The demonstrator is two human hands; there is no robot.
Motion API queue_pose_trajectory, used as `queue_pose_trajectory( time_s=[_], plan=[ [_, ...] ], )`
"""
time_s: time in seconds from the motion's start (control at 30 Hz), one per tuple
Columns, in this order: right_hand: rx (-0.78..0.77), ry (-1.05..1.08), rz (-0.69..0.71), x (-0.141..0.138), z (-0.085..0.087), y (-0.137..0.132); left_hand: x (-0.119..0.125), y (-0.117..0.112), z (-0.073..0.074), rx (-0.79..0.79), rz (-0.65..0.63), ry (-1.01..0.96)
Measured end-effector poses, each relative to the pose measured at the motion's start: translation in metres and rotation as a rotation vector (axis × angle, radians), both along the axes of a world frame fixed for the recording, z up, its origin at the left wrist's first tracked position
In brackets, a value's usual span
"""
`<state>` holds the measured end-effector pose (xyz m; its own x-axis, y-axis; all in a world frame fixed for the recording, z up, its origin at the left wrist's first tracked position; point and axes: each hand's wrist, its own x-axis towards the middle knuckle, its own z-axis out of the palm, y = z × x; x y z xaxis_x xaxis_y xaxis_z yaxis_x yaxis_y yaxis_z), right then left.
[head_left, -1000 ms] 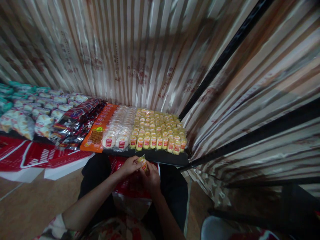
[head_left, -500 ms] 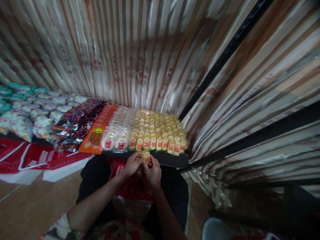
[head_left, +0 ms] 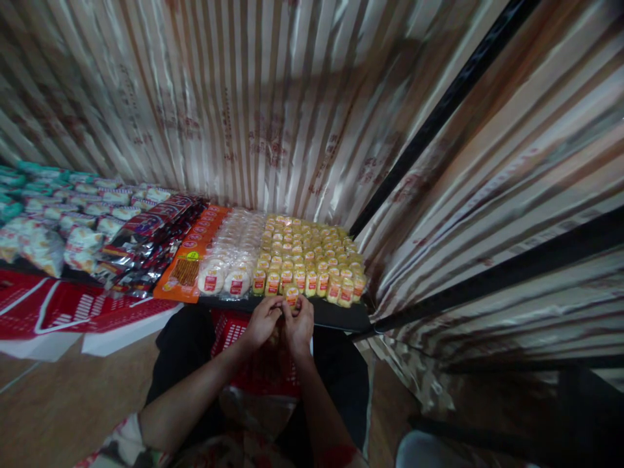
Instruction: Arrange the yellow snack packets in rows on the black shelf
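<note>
My left hand [head_left: 263,320] and my right hand [head_left: 299,322] meet at the front edge of a dark shelf [head_left: 336,314]. Between their fingertips they pinch one small yellow snack packet with a red label [head_left: 292,296], held right against the front row. Behind it lie several rows of the same yellow packets [head_left: 307,253]. Left of those sit rows of round white packets with red labels [head_left: 229,260]. A red carton [head_left: 258,364] rests on my lap under my forearms.
Orange packets [head_left: 190,260], dark red foil packets [head_left: 151,237] and white-and-teal packets [head_left: 63,208] fill the shelf to the left. Red-and-white flattened boxes [head_left: 73,312] lie below it. Striped plastic sheeting hangs behind, and black shelf rails [head_left: 439,110] run at right. The floor is wood.
Both hands rose from my lap towards the shelf, carrying the yellow packet up to the front row of yellow packets.
</note>
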<state>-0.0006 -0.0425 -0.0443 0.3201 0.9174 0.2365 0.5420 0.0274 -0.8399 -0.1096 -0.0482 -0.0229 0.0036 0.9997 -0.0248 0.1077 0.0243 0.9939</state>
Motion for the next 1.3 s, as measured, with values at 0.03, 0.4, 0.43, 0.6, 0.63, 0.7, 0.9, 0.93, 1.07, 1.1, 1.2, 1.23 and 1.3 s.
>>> queue_pose_trajectory(
  time_s=[0.03,0.4,0.43,0.6,0.63,0.7,0.9,0.93,1.07,1.1,1.2,1.23,1.3],
  plan=[
    [0.002,0.01,-0.002,-0.001,-0.002,0.001,0.0,0.001,-0.001,0.006,-0.002,0.011],
    [0.033,0.057,0.03,-0.009,-0.009,0.001,-0.004,0.003,-0.015,0.14,0.001,0.196],
    [0.038,0.048,0.017,-0.009,-0.008,0.0,-0.005,0.002,-0.016,0.165,0.004,0.222],
    [0.074,-0.068,-0.047,-0.01,-0.01,-0.001,-0.006,-0.007,-0.012,0.297,-0.038,0.298],
    [0.074,-0.087,-0.051,-0.01,-0.011,0.0,-0.005,-0.009,-0.011,0.304,-0.057,0.297],
    [0.067,-0.117,-0.049,-0.01,-0.012,0.001,-0.004,-0.009,-0.01,0.298,-0.075,0.3],
    [0.06,-0.183,-0.02,-0.008,-0.012,0.006,-0.003,-0.003,-0.018,0.29,-0.089,0.303],
    [0.056,-0.192,-0.017,-0.008,-0.012,0.007,-0.003,-0.002,-0.019,0.289,-0.086,0.306],
    [0.041,-0.186,-0.012,-0.008,-0.01,0.008,-0.003,-0.001,-0.021,0.306,-0.078,0.329],
    [0.039,-0.173,-0.013,-0.008,-0.01,0.008,-0.003,-0.001,-0.02,0.317,-0.072,0.333],
    [0.04,-0.128,-0.029,-0.009,-0.01,0.008,-0.005,-0.001,-0.02,0.35,-0.046,0.344],
    [0.042,-0.116,-0.036,-0.009,-0.009,0.008,-0.006,0.0,-0.021,0.358,-0.038,0.35],
    [0.04,-0.107,-0.045,-0.01,-0.009,0.01,-0.006,0.002,-0.023,0.363,-0.033,0.368]
  ],
)
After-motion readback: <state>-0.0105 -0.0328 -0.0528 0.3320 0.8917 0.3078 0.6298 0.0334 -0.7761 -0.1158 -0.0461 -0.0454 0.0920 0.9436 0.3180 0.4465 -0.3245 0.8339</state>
